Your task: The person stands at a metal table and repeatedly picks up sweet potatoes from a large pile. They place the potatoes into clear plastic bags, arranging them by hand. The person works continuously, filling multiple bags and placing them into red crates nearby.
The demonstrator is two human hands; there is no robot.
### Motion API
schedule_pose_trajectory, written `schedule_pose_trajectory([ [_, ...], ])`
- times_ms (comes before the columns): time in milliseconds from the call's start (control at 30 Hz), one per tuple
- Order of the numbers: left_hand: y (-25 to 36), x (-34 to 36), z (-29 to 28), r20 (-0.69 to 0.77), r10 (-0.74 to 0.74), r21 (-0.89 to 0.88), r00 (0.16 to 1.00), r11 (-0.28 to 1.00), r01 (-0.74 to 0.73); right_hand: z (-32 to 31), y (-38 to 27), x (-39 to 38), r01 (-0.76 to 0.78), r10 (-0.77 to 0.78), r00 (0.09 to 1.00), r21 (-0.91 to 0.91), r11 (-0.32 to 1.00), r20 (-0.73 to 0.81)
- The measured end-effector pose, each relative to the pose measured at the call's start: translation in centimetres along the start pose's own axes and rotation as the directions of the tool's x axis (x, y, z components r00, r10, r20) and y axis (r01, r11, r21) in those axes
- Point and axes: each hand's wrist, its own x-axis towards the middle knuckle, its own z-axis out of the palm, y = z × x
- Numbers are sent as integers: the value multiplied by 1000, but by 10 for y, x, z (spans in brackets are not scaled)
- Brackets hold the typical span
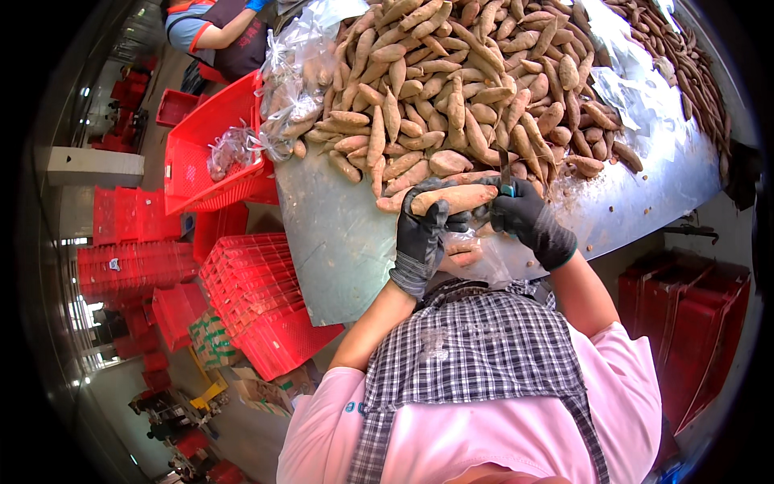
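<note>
My left hand [419,234], in a dark glove, grips a long pale sweet potato [453,196] held crosswise. My gloved right hand [528,222] holds a small knife [506,179] with a teal handle, its blade pointing up beside the potato's right end. Below my hands, a clear plastic bag [484,262] with sweet potatoes in it lies at the front edge of the metal table [322,242]. A large heap of sweet potatoes [435,81] covers the table just beyond.
Bagged potatoes [290,105] lie left of the heap; darker ones [685,73] pile at the far right. Red crates [258,298] are stacked left of the table, more [685,323] at lower right. A co-worker [210,32] in a blue glove is at top left.
</note>
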Motion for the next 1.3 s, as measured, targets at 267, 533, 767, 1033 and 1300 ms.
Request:
schedule_pose_trajectory([
  [267,-10,1,-6,33,48,140,998,989,-52,7,-12,-4,34,-33,999,-44,998,23],
  [533,-1,0,-4,20,-15,-109,1000,994,17,0,-5,-2,-4,8,997,-58,998,74],
  [767,-8,2,-9,89,0,137,996,991,-12,6,-12,-3,-38,42,999,-139,990,27],
  [1033,4,-1,-8,9,-247,-382,969,895,232,-5,-3,-6,117,-91,986,-189,975,140],
  [1300,-5,0,-21,24,-477,-611,879,688,391,-28,16,11,230,-300,933,-312,922,-198],
])
